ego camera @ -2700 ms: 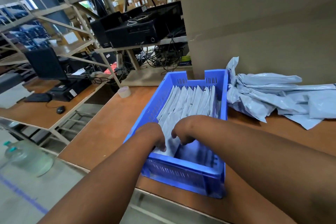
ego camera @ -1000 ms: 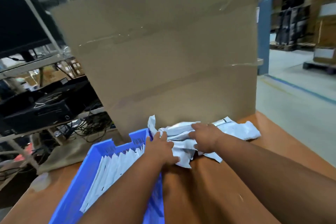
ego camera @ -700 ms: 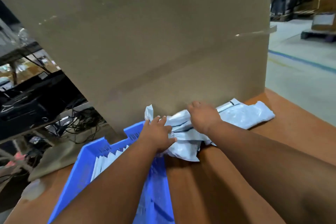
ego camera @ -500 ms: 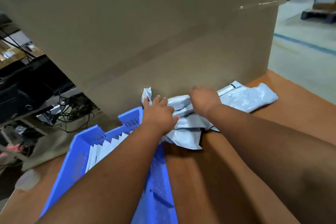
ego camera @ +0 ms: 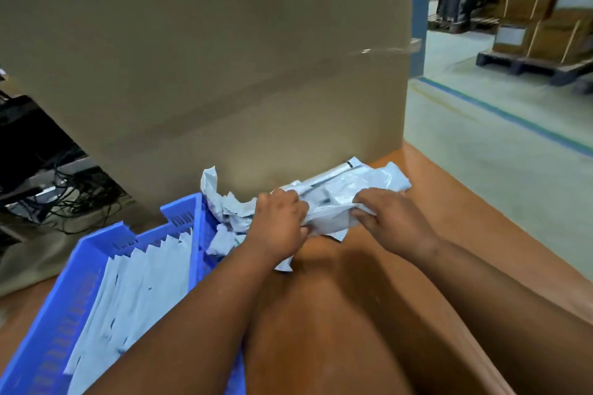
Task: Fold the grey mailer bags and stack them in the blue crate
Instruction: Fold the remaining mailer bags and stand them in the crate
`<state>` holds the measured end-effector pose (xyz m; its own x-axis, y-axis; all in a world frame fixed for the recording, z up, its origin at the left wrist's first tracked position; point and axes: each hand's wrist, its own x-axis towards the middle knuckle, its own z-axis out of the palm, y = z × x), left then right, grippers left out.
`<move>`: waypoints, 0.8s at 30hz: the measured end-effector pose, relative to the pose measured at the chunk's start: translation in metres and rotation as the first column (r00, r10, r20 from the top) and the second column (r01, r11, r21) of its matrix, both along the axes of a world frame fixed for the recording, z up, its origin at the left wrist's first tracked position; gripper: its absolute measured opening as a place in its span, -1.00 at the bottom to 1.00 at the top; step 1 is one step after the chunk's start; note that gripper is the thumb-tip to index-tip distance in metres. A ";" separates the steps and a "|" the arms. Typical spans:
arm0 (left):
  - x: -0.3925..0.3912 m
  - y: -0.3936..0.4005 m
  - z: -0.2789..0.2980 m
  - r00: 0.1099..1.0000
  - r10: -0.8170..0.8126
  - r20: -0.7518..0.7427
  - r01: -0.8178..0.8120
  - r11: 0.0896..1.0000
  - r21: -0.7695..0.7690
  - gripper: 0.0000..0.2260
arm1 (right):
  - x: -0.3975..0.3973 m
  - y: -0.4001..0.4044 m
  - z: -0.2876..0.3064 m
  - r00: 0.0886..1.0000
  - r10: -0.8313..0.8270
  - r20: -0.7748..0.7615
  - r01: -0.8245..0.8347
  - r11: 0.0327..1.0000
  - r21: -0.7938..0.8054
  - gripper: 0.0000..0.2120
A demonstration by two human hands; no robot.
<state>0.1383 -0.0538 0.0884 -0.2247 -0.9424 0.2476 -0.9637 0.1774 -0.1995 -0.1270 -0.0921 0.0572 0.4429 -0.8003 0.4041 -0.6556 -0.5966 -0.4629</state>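
Observation:
A loose pile of grey mailer bags (ego camera: 359,181) lies on the brown table against the foot of a big cardboard sheet. My left hand (ego camera: 280,223) and my right hand (ego camera: 390,218) each grip an end of one crumpled grey mailer bag (ego camera: 329,216) at the front of that pile, holding it stretched between them. The blue crate (ego camera: 179,221) stands at the lower left, just left of the pile. Inside it, several folded grey mailer bags (ego camera: 141,285) stand in a row on edge. My left forearm crosses over the crate's right wall.
The tall cardboard sheet (ego camera: 224,58) rises right behind the pile and crate. The brown table (ego camera: 465,234) runs to an edge on the right, with pale floor beyond. Stacked boxes on a pallet (ego camera: 542,26) stand far right. Cables and dark equipment (ego camera: 48,189) sit at the left.
My hands left the crate and went to the loose pile. In the last second both took hold of one bag and drew it toward me, my right hand shifting further right.

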 end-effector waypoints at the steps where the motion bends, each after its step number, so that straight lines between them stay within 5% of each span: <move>1: -0.013 0.007 -0.006 0.992 -0.026 -0.127 0.040 0.994 0.106 -0.72 | -0.024 0.006 -0.007 0.999 0.001 0.032 -0.004 0.997 0.080 -0.86; 5: -0.069 0.043 -0.044 0.752 0.179 -0.634 0.101 0.919 0.380 -0.69 | -0.111 0.030 -0.037 0.989 -0.034 0.144 -0.019 0.935 0.355 -0.89; 11: -0.127 0.096 -0.096 0.412 0.605 -0.681 0.148 0.693 0.705 -0.66 | -0.171 0.058 -0.079 0.999 -0.040 -0.025 0.047 0.859 0.510 -0.84; 16: -0.134 0.130 -0.114 0.225 0.713 -0.664 0.101 0.661 0.744 -0.66 | -0.187 0.077 -0.097 0.980 0.072 -0.184 0.027 0.875 0.484 -0.80; 20: -0.140 0.154 -0.111 0.266 0.726 -0.634 -0.031 0.664 0.748 -0.72 | -0.192 0.081 -0.094 0.978 0.126 -0.168 -0.044 0.905 0.422 -0.77; 24: -0.151 0.162 -0.102 0.670 0.576 -0.467 -0.422 0.814 0.399 -0.64 | -0.194 0.083 -0.082 0.985 -0.003 -0.174 0.031 0.987 0.157 -0.73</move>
<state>-0.0126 0.1082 -0.0141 0.3982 -0.9142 -0.0758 -0.8425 -0.3972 0.3640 -0.3209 -0.0096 -0.0250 0.4807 -0.8560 0.1904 -0.7434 -0.5130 -0.4293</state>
